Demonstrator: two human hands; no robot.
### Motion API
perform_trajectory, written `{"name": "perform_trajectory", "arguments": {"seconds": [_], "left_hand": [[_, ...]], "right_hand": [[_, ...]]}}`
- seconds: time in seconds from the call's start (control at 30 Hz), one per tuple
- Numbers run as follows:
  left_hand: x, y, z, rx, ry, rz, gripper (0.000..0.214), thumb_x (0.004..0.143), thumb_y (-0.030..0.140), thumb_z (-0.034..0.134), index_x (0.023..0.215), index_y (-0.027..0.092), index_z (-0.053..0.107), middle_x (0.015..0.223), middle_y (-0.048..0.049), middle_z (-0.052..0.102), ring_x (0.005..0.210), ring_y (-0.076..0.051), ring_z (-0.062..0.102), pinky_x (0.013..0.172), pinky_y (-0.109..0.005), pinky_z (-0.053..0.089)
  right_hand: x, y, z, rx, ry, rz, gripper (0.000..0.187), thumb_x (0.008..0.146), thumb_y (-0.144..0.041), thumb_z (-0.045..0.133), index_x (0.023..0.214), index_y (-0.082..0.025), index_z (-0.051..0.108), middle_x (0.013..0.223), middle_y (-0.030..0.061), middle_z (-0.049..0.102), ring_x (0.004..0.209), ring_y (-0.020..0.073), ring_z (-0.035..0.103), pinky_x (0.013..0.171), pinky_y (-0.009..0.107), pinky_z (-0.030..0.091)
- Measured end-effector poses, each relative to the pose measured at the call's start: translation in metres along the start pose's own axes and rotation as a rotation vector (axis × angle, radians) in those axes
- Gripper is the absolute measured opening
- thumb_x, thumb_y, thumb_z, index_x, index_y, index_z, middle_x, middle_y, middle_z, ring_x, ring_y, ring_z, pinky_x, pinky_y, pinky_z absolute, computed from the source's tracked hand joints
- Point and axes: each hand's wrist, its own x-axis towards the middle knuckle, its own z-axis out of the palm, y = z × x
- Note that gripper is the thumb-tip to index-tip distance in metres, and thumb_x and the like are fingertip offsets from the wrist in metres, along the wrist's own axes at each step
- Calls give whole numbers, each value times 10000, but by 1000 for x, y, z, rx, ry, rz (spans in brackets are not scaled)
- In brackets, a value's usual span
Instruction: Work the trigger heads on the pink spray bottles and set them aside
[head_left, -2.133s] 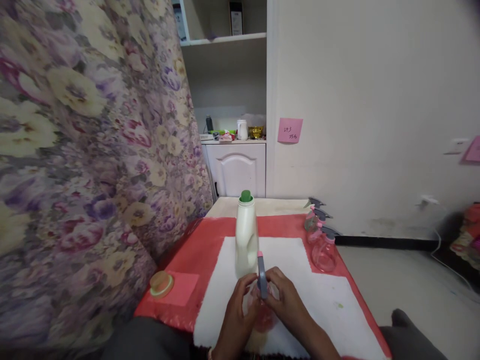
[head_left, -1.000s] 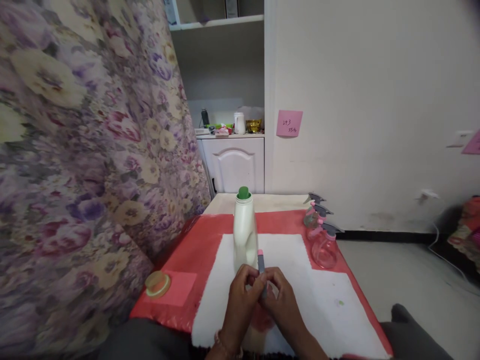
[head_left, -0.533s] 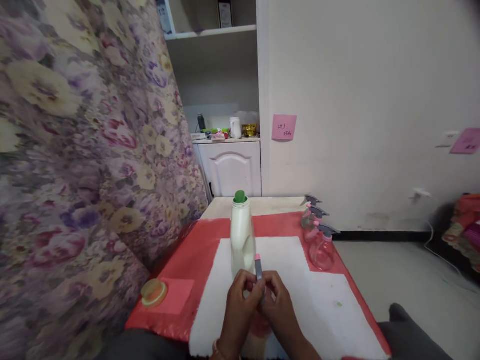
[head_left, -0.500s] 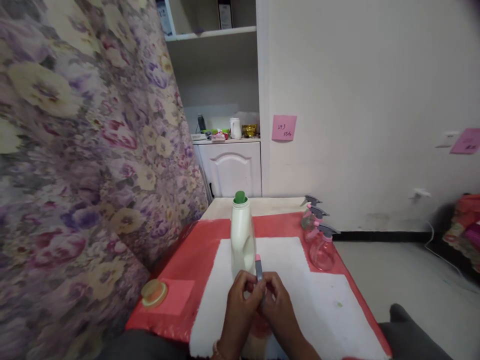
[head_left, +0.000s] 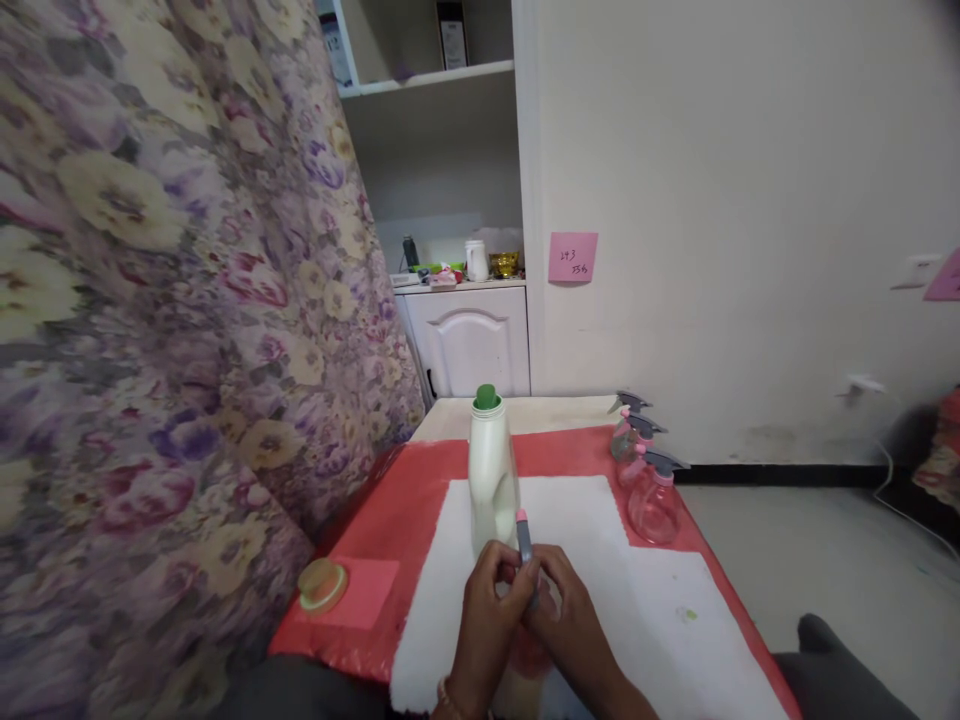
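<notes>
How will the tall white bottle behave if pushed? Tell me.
The white bottle is tall and narrow, upright on soft white cloth, so it would likely tip rather than slide. Its smooth plastic looks stiff, perhaps slippery. Opaque, so weight is unclear. The left hand and right hand grip the spray bottle.

A white bottle [head_left: 493, 490] with a green cap stands mid-table on a white towel [head_left: 660, 600] over red cloth [head_left: 409, 490]. Three pink spray bottles [head_left: 654, 505] line the right edge; a floral curtain [head_left: 165, 300] hangs left.

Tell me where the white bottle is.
Head view: the white bottle stands upright mid-table on the white cloth, just beyond the left hand and right hand.
</notes>
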Motion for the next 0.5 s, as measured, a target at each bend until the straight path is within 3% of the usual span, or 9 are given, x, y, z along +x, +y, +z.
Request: {"name": "perform_trajectory", "arguments": {"seconds": [0.1,0.3,0.5], "left_hand": [[1,-2,2,-9,3,-7,238,773,399,630,673,218,512,649,52,500,666,-155,510,644,-258,432],[0,-1,1,-4,9,1,215,762,383,632,684,219,517,662,52,503,674,-158,522,642,-257,435],[-1,0,0,1,-23,-17,235,784,409,611,686,220,513,657,44,526,673,-163,530,655,-268,436]], "right_hand": [[0,-3,-7,41,-75,-56,188,909,-371,551,981,-223,640,1009,60,641,980,222,628,893,330,503],[-1,7,0,28,29,-41,147,874,-372,597,875,-227,627,971,44,629,945,214,630,854,315,494],[-1,4,-5,31,-52,-78,232,932,-394,519,1050,-226,627,1100,79,635,1060,231,611,943,350,480]]}}
